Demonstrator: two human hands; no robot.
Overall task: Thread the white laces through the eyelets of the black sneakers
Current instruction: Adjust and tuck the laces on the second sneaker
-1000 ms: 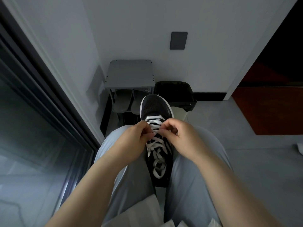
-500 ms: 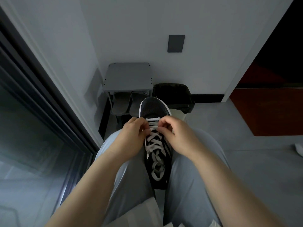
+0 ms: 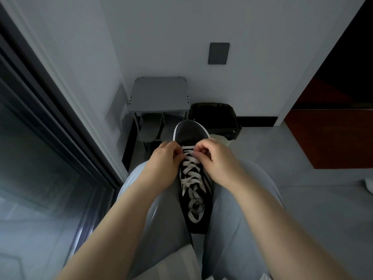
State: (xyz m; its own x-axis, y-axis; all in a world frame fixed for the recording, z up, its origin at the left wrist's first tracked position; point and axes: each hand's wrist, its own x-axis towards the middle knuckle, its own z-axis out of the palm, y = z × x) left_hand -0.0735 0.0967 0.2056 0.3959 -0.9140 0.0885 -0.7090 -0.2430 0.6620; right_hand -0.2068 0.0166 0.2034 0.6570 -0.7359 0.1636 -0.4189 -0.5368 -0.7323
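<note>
A black sneaker [image 3: 189, 133] with a white sole edge lies wedged between my thighs, toe pointing away from me. Its white lace [image 3: 189, 174] crosses several times down the tongue and ends in loose loops near the heel. My left hand [image 3: 164, 158] pinches the lace at the left side of the rows nearest the toe. On the opposite side my right hand [image 3: 214, 156] pinches the lace with curled fingers. The fingertips nearly meet over the tongue and hide the eyelets there.
A grey shoe rack [image 3: 159, 96] with grey slippers [image 3: 151, 128] underneath stands against the wall ahead. A bin lined with a black bag [image 3: 215, 120] sits to its right. A dark glass door [image 3: 40, 148] runs along my left. Grey floor [image 3: 302, 199] lies to my right.
Both hands have slid up the shoe toward the toe, from the middle lace rows to the rows nearest the toe. The sneaker stays between my thighs.
</note>
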